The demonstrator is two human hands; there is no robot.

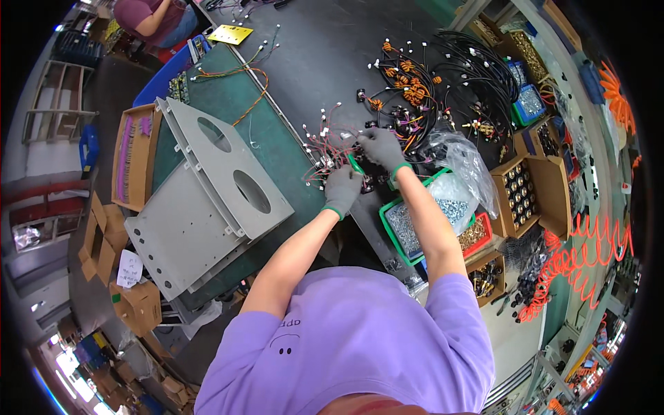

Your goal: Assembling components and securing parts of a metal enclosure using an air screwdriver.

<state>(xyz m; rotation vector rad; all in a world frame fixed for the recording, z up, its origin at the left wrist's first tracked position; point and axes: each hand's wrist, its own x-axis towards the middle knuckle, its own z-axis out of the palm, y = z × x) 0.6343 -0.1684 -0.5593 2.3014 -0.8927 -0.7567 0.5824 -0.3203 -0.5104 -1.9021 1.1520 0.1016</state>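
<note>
Both my hands wear grey gloves with green cuffs and work close together over the dark tabletop. My left hand (344, 188) is closed, its fingers curled down at the near edge of a bunch of thin red wires with white connectors (328, 146); what it grips is hidden under the glove. My right hand (382, 149) lies a little farther off and to the right, its fingers bent in toward small dark parts, and what they pinch is too small to make out. Between the hands shows a narrow green strip (355, 164). Small black parts (367, 185) lie just right of my left hand.
A grey sheet-metal housing (214, 183) with round cut-outs stands at left. Black cables with orange-wound rings (413, 91) spread beyond my right hand. Nearer right are a green bin of screws (403, 232), a clear plastic bag (462, 162) and an open carton (520, 196). A person (149, 21) sits far left.
</note>
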